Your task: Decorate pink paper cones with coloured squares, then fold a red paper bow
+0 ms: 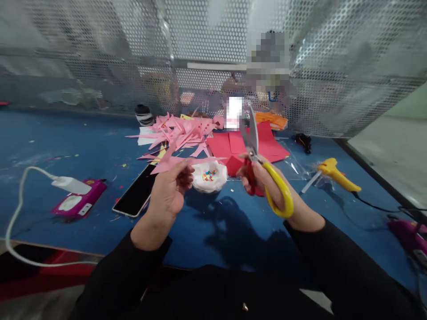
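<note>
My left hand (170,186) is closed in a pinch on a pointed piece of pink paper (167,165), whose strips stick out to both sides of the fingers. In my right hand (263,178) are scissors (252,133) with one yellow and one red handle. Their blades point up and away from me, slightly apart, and do not touch the paper. Between the hands sits a small white bowl-like container (216,182) with tiny coloured bits inside. Behind it are a heap of cut pink paper pieces (187,131) and red sheets (220,146).
A dark-screened phone (135,195) and a purple power socket (96,191) with a white plug lie to the left. At right are a yellow glue gun (340,175) and its cord. Orange material (273,120) lies by the perforated metal screen (207,40).
</note>
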`<state>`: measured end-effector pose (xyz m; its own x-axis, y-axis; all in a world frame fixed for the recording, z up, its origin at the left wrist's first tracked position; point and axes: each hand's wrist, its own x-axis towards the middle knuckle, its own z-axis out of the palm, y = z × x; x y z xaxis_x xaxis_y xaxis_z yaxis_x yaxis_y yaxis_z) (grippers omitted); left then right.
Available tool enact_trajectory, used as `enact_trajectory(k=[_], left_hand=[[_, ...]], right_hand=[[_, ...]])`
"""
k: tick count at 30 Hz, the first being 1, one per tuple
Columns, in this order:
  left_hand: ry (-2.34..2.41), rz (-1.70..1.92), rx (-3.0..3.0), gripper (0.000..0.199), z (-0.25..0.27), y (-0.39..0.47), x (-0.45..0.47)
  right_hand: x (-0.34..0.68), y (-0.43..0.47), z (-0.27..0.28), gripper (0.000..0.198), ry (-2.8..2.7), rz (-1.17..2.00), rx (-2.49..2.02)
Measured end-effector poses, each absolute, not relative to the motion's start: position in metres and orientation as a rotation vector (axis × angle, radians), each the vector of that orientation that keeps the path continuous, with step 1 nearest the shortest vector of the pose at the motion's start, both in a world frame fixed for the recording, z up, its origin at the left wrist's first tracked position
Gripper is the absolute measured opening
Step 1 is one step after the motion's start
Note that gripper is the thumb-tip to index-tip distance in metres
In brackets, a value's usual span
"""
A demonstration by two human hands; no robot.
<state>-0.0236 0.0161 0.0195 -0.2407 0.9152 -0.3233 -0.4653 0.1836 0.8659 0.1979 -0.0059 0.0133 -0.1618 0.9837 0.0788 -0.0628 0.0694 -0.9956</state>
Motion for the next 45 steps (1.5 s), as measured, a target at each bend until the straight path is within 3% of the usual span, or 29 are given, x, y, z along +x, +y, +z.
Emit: enact_trajectory(k=[5, 7, 19, 36, 41, 45], left_hand=[[1.207, 1.558, 0.41, 0.021, 0.018, 0.025, -0.036], [1.211, 1.597, 0.409, 0.021, 0.018, 0.026, -0.039], [1.112, 1.695, 0.369, 0.006, 0.027, 0.02, -0.041], [1.112, 1.725, 0.35, 0.007, 0.02, 0.027, -0.044], [1.14, 1.544, 0.592, 0.013, 0.021, 0.025, -0.049], [1.097, 1.272, 0.861, 0.021, 0.023, 0.012, -0.04]], right_hand=[[0.187, -0.028, 0.018, 0.06, -1.35, 1.753, -0.932], [0.177, -0.034, 0.02, 0.059, -1.413, 1.799, -0.977], [0.123, -0.014, 0.008, 0.064, -1.538, 1.689, -1.215], [0.11, -0.003, 0.006, 0.05, -1.517, 1.496, -1.202], [0.141, -0.016, 0.009, 0.06, -1.462, 1.521, -1.014], [0.166, -0.026, 0.013, 0.055, -1.403, 1.35, -1.081]])
